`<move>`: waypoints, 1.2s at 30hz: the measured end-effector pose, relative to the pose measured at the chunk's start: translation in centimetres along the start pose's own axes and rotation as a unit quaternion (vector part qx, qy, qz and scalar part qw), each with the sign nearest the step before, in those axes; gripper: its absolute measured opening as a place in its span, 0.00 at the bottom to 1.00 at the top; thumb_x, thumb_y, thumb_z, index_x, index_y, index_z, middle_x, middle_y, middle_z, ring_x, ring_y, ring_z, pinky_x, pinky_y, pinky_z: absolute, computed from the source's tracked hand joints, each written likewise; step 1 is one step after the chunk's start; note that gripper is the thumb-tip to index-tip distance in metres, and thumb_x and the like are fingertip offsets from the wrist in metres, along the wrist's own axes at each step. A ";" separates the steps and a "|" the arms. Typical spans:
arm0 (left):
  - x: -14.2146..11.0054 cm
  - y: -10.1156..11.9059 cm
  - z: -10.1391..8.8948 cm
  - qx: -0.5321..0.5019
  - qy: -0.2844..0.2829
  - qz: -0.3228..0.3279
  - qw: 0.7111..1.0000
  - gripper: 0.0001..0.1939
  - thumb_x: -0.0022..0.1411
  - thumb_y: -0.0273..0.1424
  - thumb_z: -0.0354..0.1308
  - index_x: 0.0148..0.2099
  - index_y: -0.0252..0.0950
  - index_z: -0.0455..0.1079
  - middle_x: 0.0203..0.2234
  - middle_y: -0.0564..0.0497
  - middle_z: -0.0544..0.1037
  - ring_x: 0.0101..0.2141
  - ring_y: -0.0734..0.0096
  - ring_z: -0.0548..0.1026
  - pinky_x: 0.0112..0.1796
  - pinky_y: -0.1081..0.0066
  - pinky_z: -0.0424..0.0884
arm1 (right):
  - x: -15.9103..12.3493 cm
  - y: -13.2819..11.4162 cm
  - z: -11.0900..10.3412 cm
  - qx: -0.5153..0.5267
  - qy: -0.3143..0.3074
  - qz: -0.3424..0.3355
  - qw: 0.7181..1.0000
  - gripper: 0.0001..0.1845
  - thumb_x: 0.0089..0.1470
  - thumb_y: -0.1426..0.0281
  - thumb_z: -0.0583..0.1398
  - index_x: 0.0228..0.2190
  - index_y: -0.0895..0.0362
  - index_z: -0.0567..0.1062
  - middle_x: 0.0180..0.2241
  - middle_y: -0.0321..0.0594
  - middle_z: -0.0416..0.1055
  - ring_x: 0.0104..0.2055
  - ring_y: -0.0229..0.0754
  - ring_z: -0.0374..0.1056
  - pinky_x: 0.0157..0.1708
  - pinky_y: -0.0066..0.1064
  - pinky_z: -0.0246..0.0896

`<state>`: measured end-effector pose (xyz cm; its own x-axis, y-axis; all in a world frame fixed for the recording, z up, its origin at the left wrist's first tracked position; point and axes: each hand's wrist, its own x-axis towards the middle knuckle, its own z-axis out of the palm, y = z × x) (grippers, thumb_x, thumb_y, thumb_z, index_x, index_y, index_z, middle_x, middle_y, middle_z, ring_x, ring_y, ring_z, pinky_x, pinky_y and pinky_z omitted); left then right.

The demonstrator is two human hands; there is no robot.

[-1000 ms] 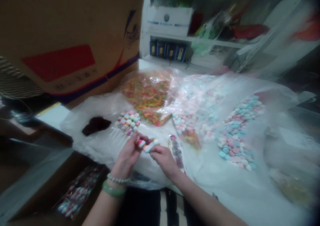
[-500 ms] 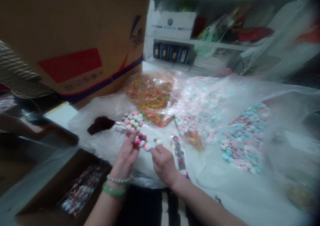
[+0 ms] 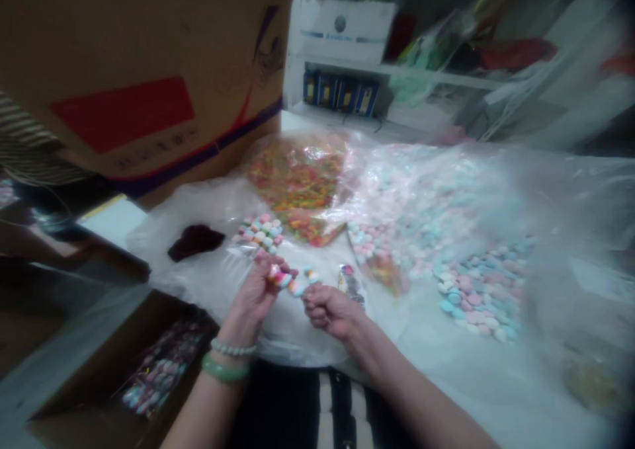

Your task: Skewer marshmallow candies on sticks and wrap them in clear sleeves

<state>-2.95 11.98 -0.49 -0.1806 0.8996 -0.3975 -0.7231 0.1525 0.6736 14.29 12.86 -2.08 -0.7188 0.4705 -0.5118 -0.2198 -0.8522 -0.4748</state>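
Observation:
Between my hands is a short row of pink, orange, white and blue marshmallow-like sweets point(image 3: 282, 280); I cannot make out whether a stick runs through them. My left hand point(image 3: 260, 287) is closed round the row's left end. My right hand point(image 3: 325, 309) is closed at its right end, fingers curled tight. Just past the right fingertips lies a small multicoloured sweet point(image 3: 312, 276) on the plastic sheet point(image 3: 292, 326). Beyond my left hand is a cluster of striped pastel sweets point(image 3: 260, 232). A printed wrapper point(image 3: 351, 284) lies beyond my right hand, partly covered by it.
Bags of orange-yellow sweets point(image 3: 297, 174) and pastel sweets point(image 3: 481, 290) cover the table's back and right. A large cardboard box point(image 3: 149, 52) stands at left. Below it, an open carton point(image 3: 74, 396) holds sweets. A dark brown item point(image 3: 196, 242) lies left; shelves point(image 3: 357, 65) stand behind.
The view has tilted and shifted slightly. My right hand has turned and risen a little, covering more of the wrapper. Both hands still hold the row of sweets.

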 end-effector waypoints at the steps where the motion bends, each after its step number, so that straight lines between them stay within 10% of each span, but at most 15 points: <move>1: 0.0 0.0 0.1 0.000 0.008 -0.006 1.000 0.13 0.52 0.35 0.69 0.30 0.30 0.72 0.24 0.49 0.76 0.27 0.68 0.76 0.33 0.63 0.78 | 0.0 -0.1 -0.2 0.012 -0.009 0.008 1.000 0.15 0.36 0.76 0.65 0.23 0.57 0.63 0.15 0.21 0.50 0.15 0.24 0.39 0.17 0.21 0.29; 11: 0.3 -1.3 0.4 0.014 0.066 0.005 0.998 0.12 0.59 0.36 0.64 0.31 0.31 0.72 0.24 0.48 0.77 0.28 0.66 0.79 0.33 0.67 0.77 | 0.7 1.7 1.5 -0.106 0.137 -0.116 0.978 0.07 0.37 0.72 0.61 0.23 0.57 0.67 0.15 0.25 0.56 0.15 0.27 0.45 0.16 0.23 0.35; 18: 0.3 -0.5 0.6 -0.066 0.024 -0.066 0.995 0.22 0.65 0.44 0.52 0.32 0.29 0.73 0.26 0.43 0.76 0.31 0.63 0.78 0.40 0.58 0.77 | 0.2 2.6 2.0 -0.443 0.205 -0.406 0.773 0.08 0.49 0.71 0.57 0.29 0.54 0.78 0.30 0.38 0.74 0.36 0.41 0.66 0.41 0.33 0.59; 24: 0.3 0.8 -0.3 -0.072 -0.001 -0.034 0.997 0.16 0.61 0.40 0.60 0.33 0.31 0.73 0.27 0.46 0.77 0.33 0.62 0.79 0.41 0.56 0.77 | 0.2 2.7 1.6 -0.391 0.193 -0.260 0.861 0.08 0.51 0.71 0.58 0.28 0.56 0.78 0.21 0.32 0.67 0.25 0.36 0.62 0.30 0.28 0.57; 32: -0.2 0.9 -0.8 0.068 0.068 -0.008 0.995 0.14 0.64 0.35 0.58 0.33 0.27 0.74 0.28 0.40 0.80 0.29 0.61 0.80 0.32 0.65 0.78 | -0.1 3.0 1.3 -0.598 0.220 -0.418 0.647 0.11 0.57 0.73 0.53 0.29 0.55 0.75 0.29 0.40 0.74 0.33 0.40 0.67 0.38 0.31 0.57; 34: -0.4 0.7 -0.9 0.070 0.063 -0.012 0.996 0.15 0.64 0.36 0.57 0.32 0.27 0.74 0.27 0.39 0.79 0.29 0.60 0.80 0.31 0.65 0.77 | 0.1 3.1 1.5 -0.579 0.206 -0.414 0.671 0.10 0.55 0.72 0.53 0.27 0.56 0.74 0.28 0.40 0.73 0.33 0.40 0.66 0.37 0.31 0.57; 36: -0.4 0.5 -1.1 0.052 0.052 -0.031 0.997 0.17 0.64 0.39 0.57 0.33 0.27 0.74 0.26 0.40 0.79 0.29 0.58 0.80 0.31 0.62 0.78 | 0.2 3.1 1.8 -0.497 0.182 -0.366 0.765 0.08 0.52 0.71 0.55 0.25 0.56 0.72 0.24 0.36 0.70 0.29 0.38 0.64 0.32 0.29 0.56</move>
<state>-3.96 11.24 -0.64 -0.2103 0.8408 -0.4988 -0.6627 0.2525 0.7050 12.24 9.89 -2.40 -0.3717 0.9255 0.0722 0.2658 0.1806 -0.9470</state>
